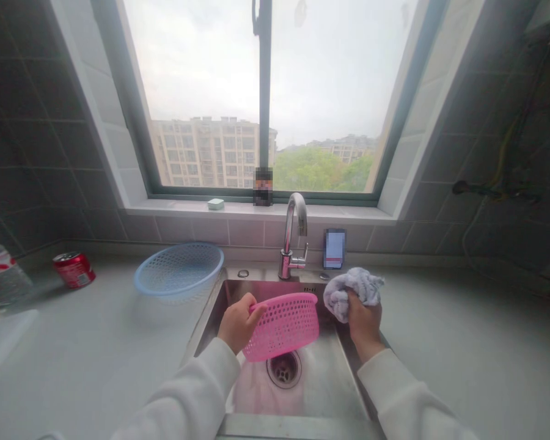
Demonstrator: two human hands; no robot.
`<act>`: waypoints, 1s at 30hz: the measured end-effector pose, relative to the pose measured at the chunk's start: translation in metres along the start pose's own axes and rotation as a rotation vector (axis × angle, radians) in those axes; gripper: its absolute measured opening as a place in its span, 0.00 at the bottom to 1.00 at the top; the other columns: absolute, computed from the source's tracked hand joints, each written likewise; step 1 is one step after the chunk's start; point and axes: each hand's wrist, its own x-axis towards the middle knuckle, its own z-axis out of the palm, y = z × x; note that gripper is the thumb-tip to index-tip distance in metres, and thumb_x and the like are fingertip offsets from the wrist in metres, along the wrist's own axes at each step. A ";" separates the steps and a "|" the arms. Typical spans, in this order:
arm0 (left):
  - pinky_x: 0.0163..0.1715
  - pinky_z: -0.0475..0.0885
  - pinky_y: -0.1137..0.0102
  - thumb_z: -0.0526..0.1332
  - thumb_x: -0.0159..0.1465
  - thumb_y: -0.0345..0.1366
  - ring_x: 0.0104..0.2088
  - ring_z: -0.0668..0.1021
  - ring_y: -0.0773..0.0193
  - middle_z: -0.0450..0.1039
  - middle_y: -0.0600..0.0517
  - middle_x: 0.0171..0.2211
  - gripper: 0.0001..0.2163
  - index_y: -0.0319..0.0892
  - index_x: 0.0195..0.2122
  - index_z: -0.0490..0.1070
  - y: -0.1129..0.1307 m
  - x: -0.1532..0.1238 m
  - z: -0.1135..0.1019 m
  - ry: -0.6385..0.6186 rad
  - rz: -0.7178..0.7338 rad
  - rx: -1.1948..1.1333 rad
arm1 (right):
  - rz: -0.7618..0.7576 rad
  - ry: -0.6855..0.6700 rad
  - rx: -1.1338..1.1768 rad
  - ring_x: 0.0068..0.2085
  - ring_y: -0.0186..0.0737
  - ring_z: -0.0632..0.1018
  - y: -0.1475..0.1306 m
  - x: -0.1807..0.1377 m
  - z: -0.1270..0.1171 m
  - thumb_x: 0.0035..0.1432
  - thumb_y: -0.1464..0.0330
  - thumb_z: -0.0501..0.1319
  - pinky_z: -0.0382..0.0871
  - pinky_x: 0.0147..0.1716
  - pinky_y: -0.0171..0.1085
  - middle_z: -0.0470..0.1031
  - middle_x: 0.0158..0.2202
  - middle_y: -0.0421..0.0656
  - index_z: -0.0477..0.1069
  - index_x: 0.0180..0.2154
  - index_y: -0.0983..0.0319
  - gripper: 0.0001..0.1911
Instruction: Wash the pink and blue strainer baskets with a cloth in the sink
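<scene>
Nearby, a person's left hand (237,322) gripped a pink basket (283,330) by its rim, tilted above the drain (284,369) of a steel sink (337,382), while the right hand (365,326) clutched a bunched, pale cloth (351,288) near the sink's right edge. Leftward on the desk (132,348), a blue basket (178,269) stood near a red can (74,270).
</scene>
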 end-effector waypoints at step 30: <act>0.42 0.73 0.66 0.56 0.57 0.32 0.39 0.80 0.55 0.83 0.49 0.37 0.16 0.38 0.41 0.81 0.029 -0.024 0.014 -0.269 0.098 -0.488 | -0.713 -0.840 -0.509 0.34 0.40 0.74 -0.060 -0.082 0.017 0.51 0.71 0.64 0.64 0.32 0.34 0.74 0.33 0.42 0.75 0.32 0.57 0.03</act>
